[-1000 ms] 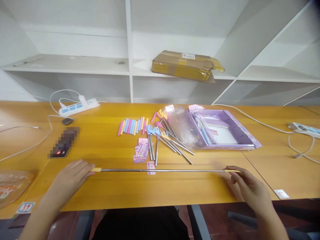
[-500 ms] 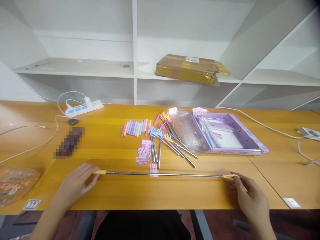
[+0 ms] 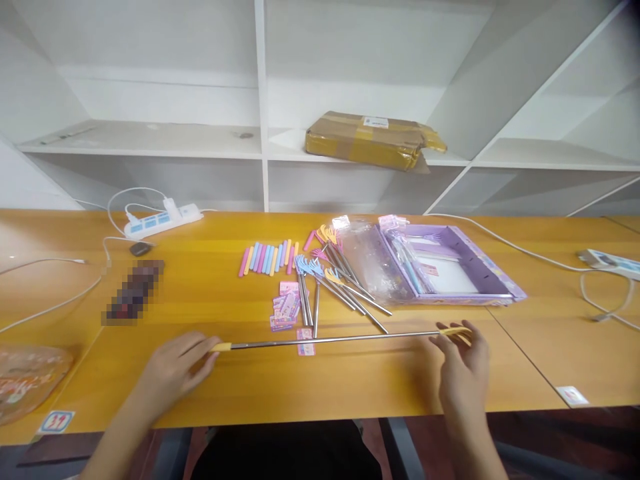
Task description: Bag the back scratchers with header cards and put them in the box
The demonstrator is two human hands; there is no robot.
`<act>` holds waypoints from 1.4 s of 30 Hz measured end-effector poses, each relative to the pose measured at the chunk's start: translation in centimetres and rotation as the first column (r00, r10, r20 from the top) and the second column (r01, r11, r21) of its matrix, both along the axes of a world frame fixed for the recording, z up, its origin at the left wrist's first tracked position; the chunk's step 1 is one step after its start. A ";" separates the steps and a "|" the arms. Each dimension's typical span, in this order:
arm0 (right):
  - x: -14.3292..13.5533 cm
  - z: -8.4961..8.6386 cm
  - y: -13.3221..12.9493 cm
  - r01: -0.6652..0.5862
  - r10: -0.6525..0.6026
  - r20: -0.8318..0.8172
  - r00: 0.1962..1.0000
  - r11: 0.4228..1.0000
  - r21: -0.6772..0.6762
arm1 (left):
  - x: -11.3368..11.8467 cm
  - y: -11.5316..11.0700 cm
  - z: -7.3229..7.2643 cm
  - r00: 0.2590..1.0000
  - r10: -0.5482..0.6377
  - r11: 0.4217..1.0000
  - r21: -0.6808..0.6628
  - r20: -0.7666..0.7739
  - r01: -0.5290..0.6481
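A telescopic back scratcher [image 3: 340,339] stretches between my hands, its thin metal rod drawn out long. My left hand [image 3: 177,363] is closed on its yellow grip end. At the other end my right hand [image 3: 465,363] holds the yellow claw head between thumb and fingers. Behind the rod lie several metal back scratchers [image 3: 350,287] with blue, yellow and pink claws. A row of coloured grip sleeves [image 3: 270,259] sits to their left. Small printed cards [image 3: 286,310] form a loose pile, and a single card [image 3: 306,342] is partly crossed by the rod.
A purple display box [image 3: 465,267] with clear plastic wrap [image 3: 367,260] stands at the back right. A white power strip [image 3: 163,221], cables and a blurred dark item [image 3: 135,290] are on the left. A taped carton [image 3: 365,140] rests on the shelf.
My right hand has moved left and turned upward around the claw head, raising that end. My left hand has shifted slightly right. The rod now looks a little shorter and tilted. The view has shifted slightly.
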State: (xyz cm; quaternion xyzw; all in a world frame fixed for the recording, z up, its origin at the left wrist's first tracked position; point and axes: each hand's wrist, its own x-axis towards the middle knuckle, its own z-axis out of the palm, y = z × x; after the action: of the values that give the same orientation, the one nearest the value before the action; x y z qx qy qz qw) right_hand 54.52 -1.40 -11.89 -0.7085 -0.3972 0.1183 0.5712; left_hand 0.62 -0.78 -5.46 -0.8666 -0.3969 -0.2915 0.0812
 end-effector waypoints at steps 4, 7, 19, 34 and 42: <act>-11.5 1.3 -2.1 -0.285 0.295 -0.071 0.953 0.950 0.129 | 6.8 -0.7 -1.0 0.997 -0.006 0.998 -0.066 0.078 0.011; -18.0 2.2 -4.2 -0.573 0.566 0.094 0.819 0.816 0.079 | 11.2 -1.1 -1.6 0.986 0.033 0.995 -0.097 0.162 -0.018; -13.7 2.8 -2.8 -0.731 0.744 0.141 0.654 0.669 -0.138 | 11.3 -1.2 -2.3 0.992 -0.021 0.978 -0.205 0.126 0.047; -15.2 2.8 -2.6 -0.770 0.816 0.130 0.563 0.575 -0.274 | 10.0 -0.2 -2.1 0.997 -0.042 0.981 -0.194 -0.071 0.027; -15.4 2.6 -2.2 -0.763 0.794 0.086 0.601 0.603 -0.232 | 9.4 0.2 -2.7 0.994 -0.065 0.990 -0.133 -0.085 0.053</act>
State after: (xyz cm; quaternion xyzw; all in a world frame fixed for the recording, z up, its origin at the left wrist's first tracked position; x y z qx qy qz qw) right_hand 39.14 -3.65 -9.28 -0.5170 -0.7051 0.3251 0.3603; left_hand 10.06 -0.56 -8.16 -0.8934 -0.3853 -0.2284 0.0335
